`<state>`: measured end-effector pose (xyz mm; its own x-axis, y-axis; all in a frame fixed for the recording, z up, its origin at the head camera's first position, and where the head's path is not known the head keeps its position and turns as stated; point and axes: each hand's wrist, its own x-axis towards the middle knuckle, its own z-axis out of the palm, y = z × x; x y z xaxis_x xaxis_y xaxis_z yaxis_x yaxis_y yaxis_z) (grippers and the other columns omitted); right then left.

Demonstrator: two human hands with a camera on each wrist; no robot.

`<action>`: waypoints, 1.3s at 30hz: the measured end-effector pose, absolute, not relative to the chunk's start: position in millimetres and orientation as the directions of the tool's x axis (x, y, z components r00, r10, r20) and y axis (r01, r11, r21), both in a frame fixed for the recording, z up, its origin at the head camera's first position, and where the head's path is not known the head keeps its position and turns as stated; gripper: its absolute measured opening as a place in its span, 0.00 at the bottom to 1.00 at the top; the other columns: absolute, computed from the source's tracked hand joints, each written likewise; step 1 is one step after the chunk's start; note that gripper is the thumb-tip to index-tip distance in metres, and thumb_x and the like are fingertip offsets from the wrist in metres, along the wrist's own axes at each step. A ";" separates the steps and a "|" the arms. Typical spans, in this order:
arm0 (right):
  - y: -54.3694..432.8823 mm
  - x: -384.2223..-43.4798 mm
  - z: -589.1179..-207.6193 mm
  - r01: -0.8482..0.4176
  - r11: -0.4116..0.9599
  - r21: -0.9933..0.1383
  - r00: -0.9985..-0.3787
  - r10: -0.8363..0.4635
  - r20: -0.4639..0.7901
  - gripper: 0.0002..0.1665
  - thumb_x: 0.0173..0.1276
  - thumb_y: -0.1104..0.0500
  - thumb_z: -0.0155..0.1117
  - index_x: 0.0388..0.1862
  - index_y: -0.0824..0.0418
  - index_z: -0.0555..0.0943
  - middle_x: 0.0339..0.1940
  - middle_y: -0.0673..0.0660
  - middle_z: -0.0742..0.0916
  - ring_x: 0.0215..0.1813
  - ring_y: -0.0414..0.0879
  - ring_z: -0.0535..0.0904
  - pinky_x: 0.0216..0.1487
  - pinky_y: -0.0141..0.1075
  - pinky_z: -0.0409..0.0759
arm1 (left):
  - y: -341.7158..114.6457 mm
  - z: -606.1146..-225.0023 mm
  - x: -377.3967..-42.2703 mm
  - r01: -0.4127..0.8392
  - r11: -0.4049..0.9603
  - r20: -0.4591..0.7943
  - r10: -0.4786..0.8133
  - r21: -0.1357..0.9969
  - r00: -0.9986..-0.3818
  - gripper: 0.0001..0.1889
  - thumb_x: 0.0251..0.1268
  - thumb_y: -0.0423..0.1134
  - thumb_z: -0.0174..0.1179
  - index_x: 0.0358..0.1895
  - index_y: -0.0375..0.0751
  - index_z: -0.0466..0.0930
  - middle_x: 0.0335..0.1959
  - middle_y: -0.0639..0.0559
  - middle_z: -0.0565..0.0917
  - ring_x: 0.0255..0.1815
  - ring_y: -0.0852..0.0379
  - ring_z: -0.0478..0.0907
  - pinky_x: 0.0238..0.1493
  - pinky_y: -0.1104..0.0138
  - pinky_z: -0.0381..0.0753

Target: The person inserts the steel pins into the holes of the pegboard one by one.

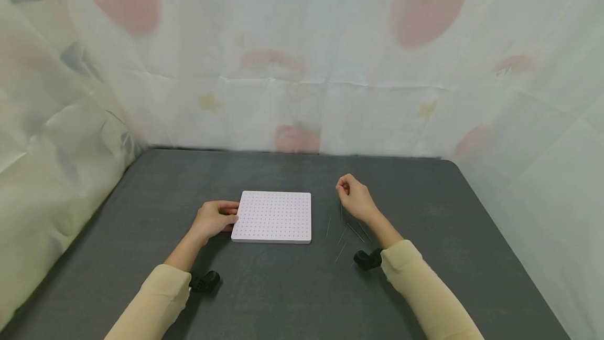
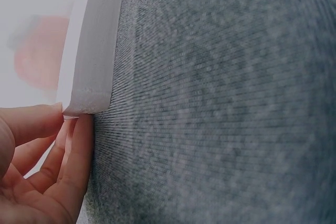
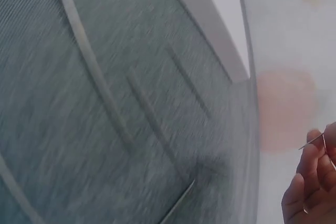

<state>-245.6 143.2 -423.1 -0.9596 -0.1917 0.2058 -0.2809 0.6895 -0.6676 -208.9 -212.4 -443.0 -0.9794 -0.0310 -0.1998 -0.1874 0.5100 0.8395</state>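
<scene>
Pinching the left side of the dotted white board [image 1: 272, 217], presumably to steady it short of the tabletop [image 1: 434, 203] far edge: left hand [image 1: 212, 220]. Right hand [image 1: 357, 201] grip: holding one thin metal pin [image 3: 307, 145]. Loose pins [image 1: 356, 232] sit board-right, probably for reach.

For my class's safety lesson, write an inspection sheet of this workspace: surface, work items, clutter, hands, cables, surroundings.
Surface: dark grey table.
Work items: white board with rows of small dots, lying flat; several thin rods scattered to its right.
Clutter: nothing seen.
Left hand: grips the board's left edge.
Right hand: pinches a thin rod at the fingertips.
Cables: nothing seen.
Surroundings: pale curtain with red and yellow prints behind the table.
</scene>
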 end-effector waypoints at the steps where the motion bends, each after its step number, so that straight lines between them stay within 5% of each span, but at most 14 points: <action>1: 140.3 -246.3 -422.1 -0.283 0.686 -0.670 -0.959 -0.194 0.207 0.05 0.69 0.61 0.51 0.40 0.61 0.72 0.31 0.54 0.78 0.28 0.43 0.70 0.27 0.33 0.70 | -212.4 -443.2 -209.0 -0.186 0.515 -0.199 -0.030 0.837 -0.980 0.20 0.58 0.29 0.59 0.55 0.34 0.75 0.43 0.40 0.79 0.37 0.56 0.80 0.33 0.65 0.84; 19: 85.6 -254.4 -410.0 -0.302 0.611 -0.732 -0.953 -0.209 0.219 0.08 0.68 0.61 0.52 0.43 0.59 0.76 0.32 0.52 0.80 0.30 0.42 0.72 0.28 0.31 0.71 | -210.1 -445.7 -212.2 -0.162 0.512 -0.174 -0.025 0.844 -0.984 0.20 0.57 0.28 0.59 0.55 0.31 0.75 0.42 0.39 0.80 0.36 0.56 0.80 0.32 0.64 0.84; 39: 28.1 -253.0 -421.7 -0.395 0.577 -0.715 -0.917 -0.298 0.267 0.03 0.66 0.60 0.57 0.36 0.57 0.77 0.30 0.49 0.82 0.30 0.38 0.73 0.31 0.27 0.72 | -212.9 -442.4 -208.7 -0.179 0.532 -0.192 -0.030 0.828 -0.981 0.20 0.57 0.29 0.60 0.55 0.33 0.75 0.43 0.39 0.80 0.35 0.55 0.80 0.32 0.64 0.84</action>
<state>-253.0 28.1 -421.7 -0.9166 -0.2980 0.2666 -0.3954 0.5770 -0.7146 -208.7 -212.9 -442.4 -0.9809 -0.0303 -0.1921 -0.1785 0.5318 0.8279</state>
